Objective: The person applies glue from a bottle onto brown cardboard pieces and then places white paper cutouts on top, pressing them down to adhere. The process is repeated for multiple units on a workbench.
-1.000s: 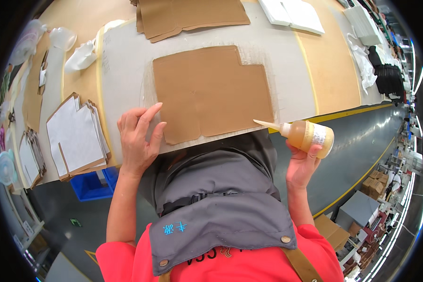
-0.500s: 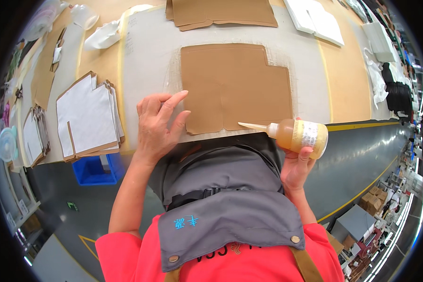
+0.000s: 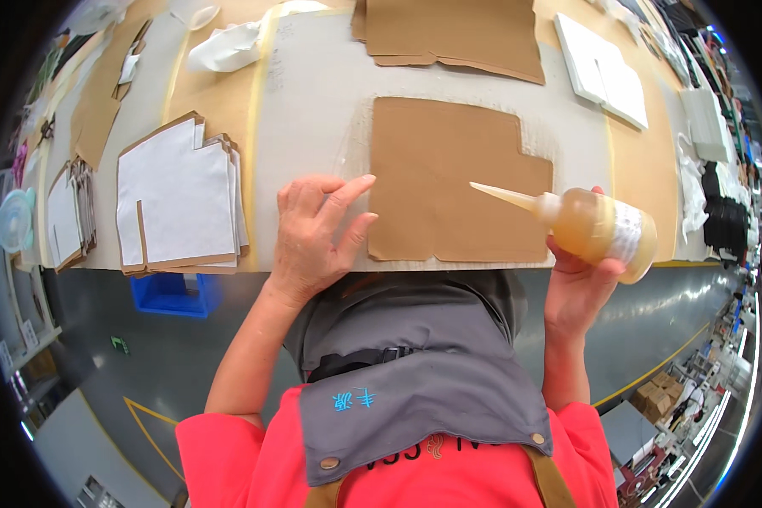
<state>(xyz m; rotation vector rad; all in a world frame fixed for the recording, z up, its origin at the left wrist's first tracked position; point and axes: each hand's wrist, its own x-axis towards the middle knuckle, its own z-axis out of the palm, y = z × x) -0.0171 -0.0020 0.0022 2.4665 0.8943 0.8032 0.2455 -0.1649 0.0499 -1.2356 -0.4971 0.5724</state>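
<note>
Right grip clamped round squeeze bottle, its nozzle left of that grip, over brown panel. Left grip spread apart at panel's left edge, can't tell if touching. Panel lies flat on surface, between both grips.

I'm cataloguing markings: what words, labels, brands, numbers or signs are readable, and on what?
I won't copy wording; markings sit here:
Grey apron: blue embroidered characters, clear.
Red shirt: dark lettering, partly covered.
Amber bottle: white label, print too small to read.
Grey table surface: faint marks, unreadable.
Green floor mark: too small to read.
</note>
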